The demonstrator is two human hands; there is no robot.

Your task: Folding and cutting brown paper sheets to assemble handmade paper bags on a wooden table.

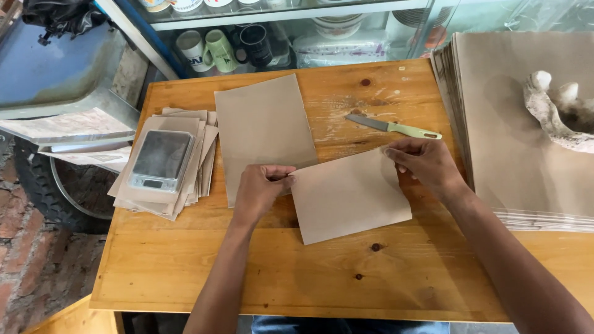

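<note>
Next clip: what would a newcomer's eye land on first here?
Both hands, the left hand and right hand, pinch the upper corners of a brown paper sheet at the middle of the wooden table. A green-handled knife lies just beyond it. At far left a small digital scale sits on a stack of folded brown paper.

Two bare forearms, no sleeves, hands (260, 188) without rings or gloves, blue trousers at bottom edge
</note>
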